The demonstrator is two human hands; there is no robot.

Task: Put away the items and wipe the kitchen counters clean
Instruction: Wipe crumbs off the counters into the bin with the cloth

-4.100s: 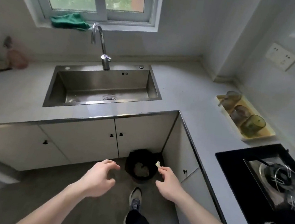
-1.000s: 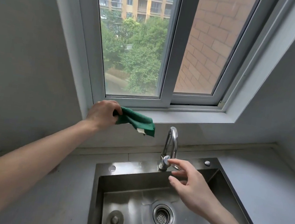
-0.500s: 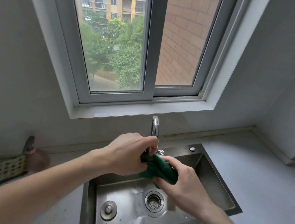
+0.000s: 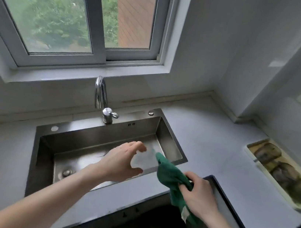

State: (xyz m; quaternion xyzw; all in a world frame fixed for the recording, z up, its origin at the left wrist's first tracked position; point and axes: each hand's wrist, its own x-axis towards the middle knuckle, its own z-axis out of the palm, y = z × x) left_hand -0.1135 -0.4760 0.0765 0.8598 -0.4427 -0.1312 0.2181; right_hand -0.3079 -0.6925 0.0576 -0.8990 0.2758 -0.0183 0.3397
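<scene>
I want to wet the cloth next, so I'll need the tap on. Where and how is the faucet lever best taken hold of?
Take the faucet lever at its free rounded tip, which sticks out to the right of the faucet base. Come from the right and front, over the sink, probably with the left hand, since the right hand grips the green cloth.

green cloth point(image 4: 170, 176) now gripped by right hand point(image 4: 199, 196) only
</scene>
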